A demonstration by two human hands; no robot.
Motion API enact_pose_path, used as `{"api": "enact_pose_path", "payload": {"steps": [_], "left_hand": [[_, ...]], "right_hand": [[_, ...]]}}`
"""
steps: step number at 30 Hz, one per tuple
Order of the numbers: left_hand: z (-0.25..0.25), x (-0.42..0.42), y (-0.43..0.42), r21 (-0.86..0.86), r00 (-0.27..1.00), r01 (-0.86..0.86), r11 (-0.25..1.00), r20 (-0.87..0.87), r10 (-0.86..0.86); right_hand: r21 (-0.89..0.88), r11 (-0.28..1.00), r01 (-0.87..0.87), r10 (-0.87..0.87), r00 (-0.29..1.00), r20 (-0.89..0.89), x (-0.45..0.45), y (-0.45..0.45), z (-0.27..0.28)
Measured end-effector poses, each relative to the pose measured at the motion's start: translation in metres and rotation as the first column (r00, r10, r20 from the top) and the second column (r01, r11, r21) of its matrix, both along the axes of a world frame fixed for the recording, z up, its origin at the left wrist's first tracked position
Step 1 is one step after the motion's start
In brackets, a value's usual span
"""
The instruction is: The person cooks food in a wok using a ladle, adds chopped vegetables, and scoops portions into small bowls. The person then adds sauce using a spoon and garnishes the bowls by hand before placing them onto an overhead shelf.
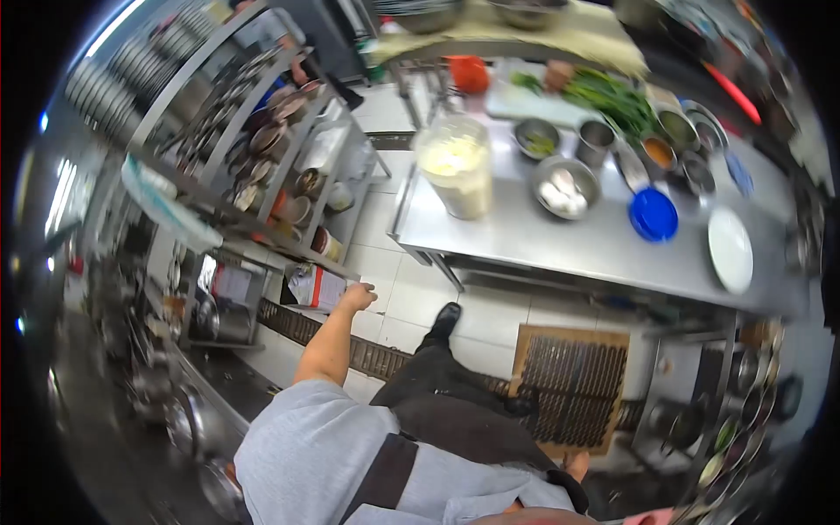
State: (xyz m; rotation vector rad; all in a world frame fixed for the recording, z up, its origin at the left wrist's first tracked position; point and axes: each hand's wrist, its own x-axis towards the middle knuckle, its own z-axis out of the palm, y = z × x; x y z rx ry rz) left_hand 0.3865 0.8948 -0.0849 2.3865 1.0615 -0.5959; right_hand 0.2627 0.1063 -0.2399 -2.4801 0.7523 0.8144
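Note:
My left hand (357, 297) is stretched out low beside the metal shelf rack, above the white floor tiles. Its fingers are loosely bent and a little apart, with nothing visible in them. Nearest to it is a box with red and white print (317, 287) at the foot of the rack. Only a small part of my right hand (575, 465) shows, low by my hip near the floor mat; its fingers cannot be made out. Ahead stands a steel table (525, 241) with a tall clear tub of pale yellow pieces (455, 166) at its near left corner.
A metal bowl with white pieces (564, 188), a blue lid (654, 215), a white oval plate (730, 250) and green stalks (612, 94) lie on the table. A slatted mat (573, 385) and a drain grate (376, 359) cross the floor. Another person (280, 35) stands behind the rack.

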Motion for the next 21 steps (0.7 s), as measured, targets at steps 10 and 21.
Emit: {"api": "enact_pose_path", "payload": {"steps": [10, 21], "left_hand": [[0.163, 0.112, 0.255, -0.032, 0.412, -0.33, 0.943, 0.894, 0.175], [0.445, 0.255, 0.574, 0.595, 0.455, -0.46, 0.66, 0.796, -0.4]], "right_hand": [[-0.178, 0.965, -0.195, 0.239, 0.93, 0.279, 0.228, 0.251, 0.137], [-0.146, 0.957, -0.252, 0.279, 0.936, 0.214, 0.28, 0.526, 0.212]]}}
